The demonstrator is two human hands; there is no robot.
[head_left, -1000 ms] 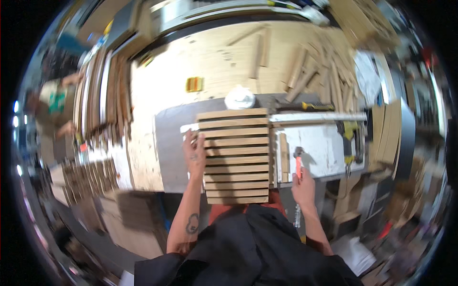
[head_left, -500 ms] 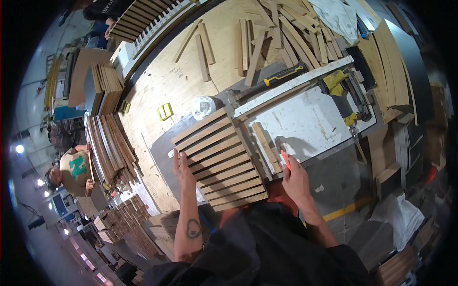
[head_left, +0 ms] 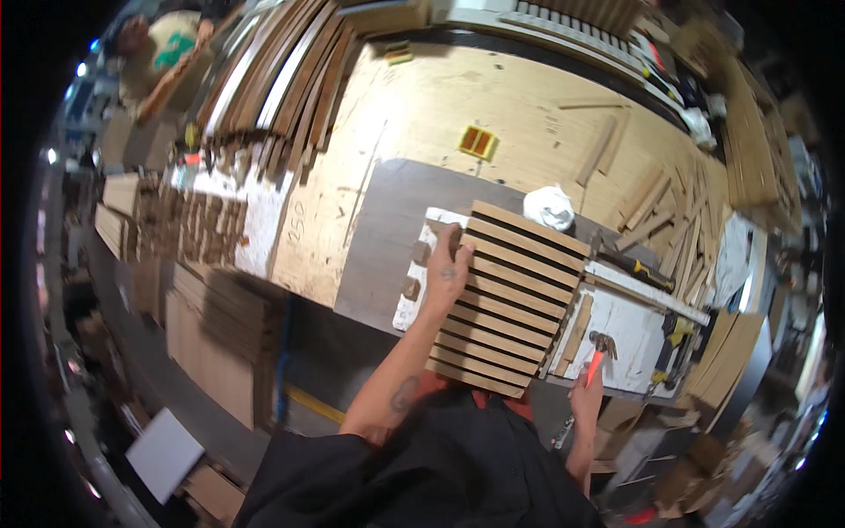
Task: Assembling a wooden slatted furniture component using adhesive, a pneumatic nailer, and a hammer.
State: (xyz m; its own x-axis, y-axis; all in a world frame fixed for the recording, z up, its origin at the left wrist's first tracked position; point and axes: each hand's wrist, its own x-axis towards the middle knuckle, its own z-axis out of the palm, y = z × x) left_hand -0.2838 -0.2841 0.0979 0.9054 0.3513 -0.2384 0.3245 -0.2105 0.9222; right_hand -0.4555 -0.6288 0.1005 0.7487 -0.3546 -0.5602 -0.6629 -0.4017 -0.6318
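Observation:
A slatted wooden panel (head_left: 515, 299) with dark gaps between its strips lies in front of me, its near end close to my body. My left hand (head_left: 449, 268) is against the panel's left edge, thumb at the edge and fingers apart. Small brown wood blocks (head_left: 411, 288) sit on a white board (head_left: 431, 216) just left of it; one is close to my fingertips. To the right of the panel, my right hand (head_left: 588, 392) is closed round the orange handle of a claw hammer (head_left: 600, 352), its metal head pointing away from me.
Loose wood strips (head_left: 682, 220) are heaped at the right. A white crumpled bag (head_left: 548, 208) stands behind the panel, near a yellow box (head_left: 477, 141). A yellow-black nail gun (head_left: 673, 343) and a second hammer (head_left: 647, 271) lie right. Another person (head_left: 167, 53) carries wood at the far left.
My view has turned leftward, bringing the white board with blocks into sight. My left hand has shifted along the panel's left edge; the hammer head now shows clearly in my right hand.

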